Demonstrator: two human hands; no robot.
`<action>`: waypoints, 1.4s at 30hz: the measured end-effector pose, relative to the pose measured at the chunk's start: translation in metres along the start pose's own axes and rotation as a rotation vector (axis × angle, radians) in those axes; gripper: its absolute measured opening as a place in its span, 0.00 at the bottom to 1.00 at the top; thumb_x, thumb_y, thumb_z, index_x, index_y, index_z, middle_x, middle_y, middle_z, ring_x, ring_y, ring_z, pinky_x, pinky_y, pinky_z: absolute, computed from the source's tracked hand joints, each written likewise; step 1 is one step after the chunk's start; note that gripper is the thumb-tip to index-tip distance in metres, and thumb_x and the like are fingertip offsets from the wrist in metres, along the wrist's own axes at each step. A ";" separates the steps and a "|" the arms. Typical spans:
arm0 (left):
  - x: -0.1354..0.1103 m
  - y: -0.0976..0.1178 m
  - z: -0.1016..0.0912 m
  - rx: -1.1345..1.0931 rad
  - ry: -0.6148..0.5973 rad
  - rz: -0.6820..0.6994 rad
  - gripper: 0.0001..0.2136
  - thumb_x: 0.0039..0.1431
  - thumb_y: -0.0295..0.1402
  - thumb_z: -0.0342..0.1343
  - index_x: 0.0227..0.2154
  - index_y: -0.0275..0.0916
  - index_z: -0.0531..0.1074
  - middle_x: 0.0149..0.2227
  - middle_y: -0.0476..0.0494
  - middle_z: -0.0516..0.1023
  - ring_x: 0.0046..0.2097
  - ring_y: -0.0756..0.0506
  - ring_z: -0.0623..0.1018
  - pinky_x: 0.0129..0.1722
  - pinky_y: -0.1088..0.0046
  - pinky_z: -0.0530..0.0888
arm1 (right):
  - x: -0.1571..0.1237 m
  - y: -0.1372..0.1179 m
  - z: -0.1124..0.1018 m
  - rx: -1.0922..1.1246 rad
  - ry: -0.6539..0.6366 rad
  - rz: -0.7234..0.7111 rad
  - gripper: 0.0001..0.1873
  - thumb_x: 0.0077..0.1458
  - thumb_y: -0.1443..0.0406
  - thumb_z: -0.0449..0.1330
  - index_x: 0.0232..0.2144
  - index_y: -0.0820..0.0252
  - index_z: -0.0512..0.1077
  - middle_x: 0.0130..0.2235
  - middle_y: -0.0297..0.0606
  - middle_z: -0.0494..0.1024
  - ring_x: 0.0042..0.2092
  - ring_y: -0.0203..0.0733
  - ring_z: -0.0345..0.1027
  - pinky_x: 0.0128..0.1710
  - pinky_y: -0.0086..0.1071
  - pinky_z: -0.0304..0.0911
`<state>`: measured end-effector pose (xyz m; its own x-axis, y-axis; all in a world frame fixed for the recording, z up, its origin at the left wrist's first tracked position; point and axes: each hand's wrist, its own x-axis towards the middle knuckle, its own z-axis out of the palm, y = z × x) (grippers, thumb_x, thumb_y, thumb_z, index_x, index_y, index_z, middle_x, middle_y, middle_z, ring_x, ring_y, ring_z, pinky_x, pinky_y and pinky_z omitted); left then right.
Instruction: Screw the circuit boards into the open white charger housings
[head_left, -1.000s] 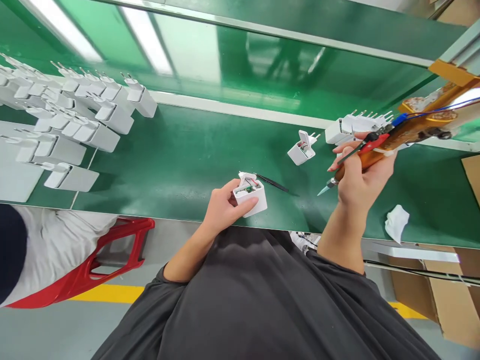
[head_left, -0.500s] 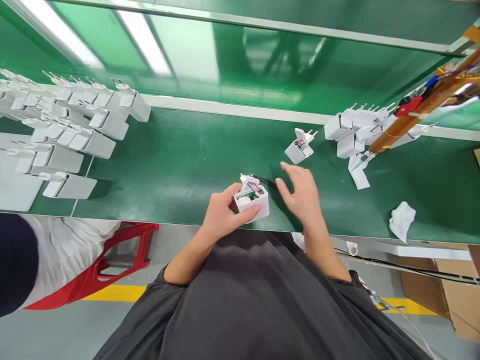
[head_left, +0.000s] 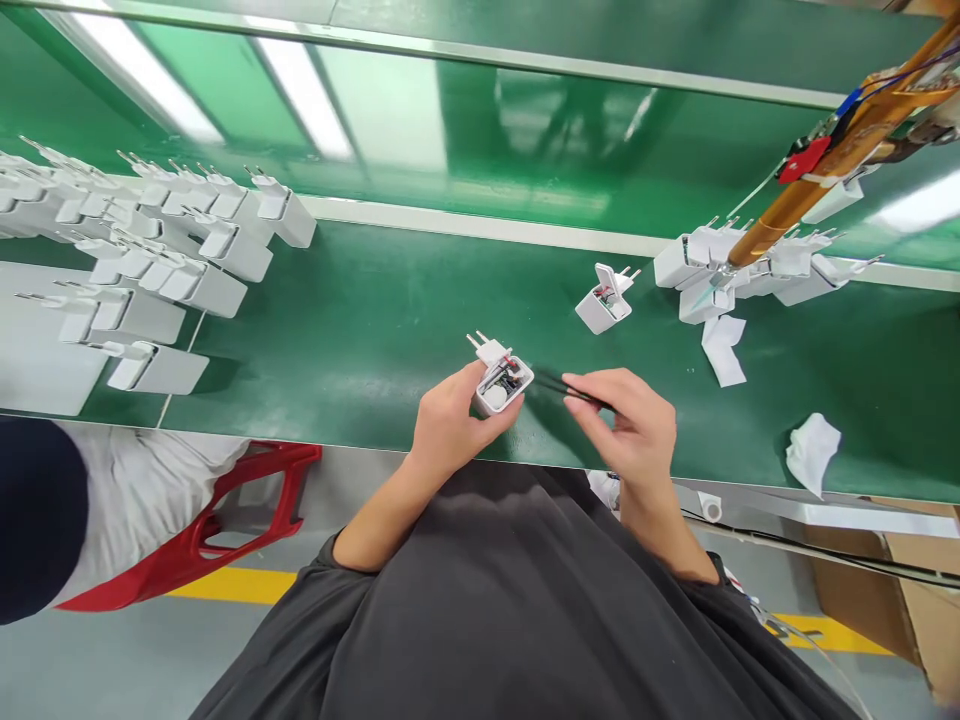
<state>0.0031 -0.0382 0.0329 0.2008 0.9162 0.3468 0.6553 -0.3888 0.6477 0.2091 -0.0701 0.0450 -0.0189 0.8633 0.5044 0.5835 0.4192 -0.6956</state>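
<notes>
My left hand (head_left: 454,418) is closed around an opened white plug adapter (head_left: 498,398) near the bench's front edge. Its pin cap is tipped back, baring a circuit board, a red wire and a round white part inside. Just to the right, my right hand (head_left: 634,420) pinches black tweezers (head_left: 589,398), their tips pointing left toward the adapter, seemingly apart from it. Another opened adapter (head_left: 602,305) stands behind my right hand with its cap raised.
Rows of white adapters (head_left: 161,369) fill the bench's left side. At right, more adapters (head_left: 701,300) stand beneath an orange-brown tool (head_left: 780,220). White paper (head_left: 724,350) and a crumpled tissue (head_left: 814,452) lie nearby. A person in white sits at left, by a red stool (head_left: 277,500).
My right hand has picked the tweezers up from the bench and moved slightly right. My left hand has turned the adapter, so its pins now point up and left.
</notes>
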 end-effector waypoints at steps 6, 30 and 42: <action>0.000 0.000 0.003 0.021 0.049 0.084 0.14 0.58 0.40 0.60 0.43 0.37 0.73 0.30 0.47 0.80 0.32 0.49 0.79 0.34 0.77 0.71 | -0.003 -0.020 0.006 -0.105 0.014 -0.136 0.21 0.54 0.76 0.62 0.48 0.51 0.75 0.34 0.35 0.77 0.31 0.31 0.69 0.27 0.26 0.65; 0.001 -0.007 -0.001 -0.084 -0.171 0.098 0.16 0.58 0.39 0.60 0.47 0.40 0.73 0.42 0.43 0.82 0.40 0.46 0.80 0.42 0.73 0.75 | 0.015 -0.006 -0.040 -0.161 -0.316 -0.203 0.17 0.58 0.73 0.60 0.48 0.53 0.75 0.38 0.34 0.77 0.32 0.28 0.68 0.29 0.24 0.64; 0.013 -0.041 -0.007 -0.170 -0.468 -0.225 0.19 0.54 0.43 0.62 0.47 0.39 0.73 0.46 0.40 0.79 0.44 0.42 0.79 0.44 0.67 0.75 | -0.018 0.062 -0.025 -0.336 -0.299 0.075 0.11 0.60 0.63 0.59 0.44 0.55 0.77 0.41 0.39 0.80 0.42 0.42 0.73 0.44 0.40 0.71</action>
<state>-0.0257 -0.0110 0.0158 0.3972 0.9089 -0.1273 0.6004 -0.1524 0.7851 0.2654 -0.0670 0.0056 -0.1715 0.9517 0.2545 0.8226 0.2805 -0.4946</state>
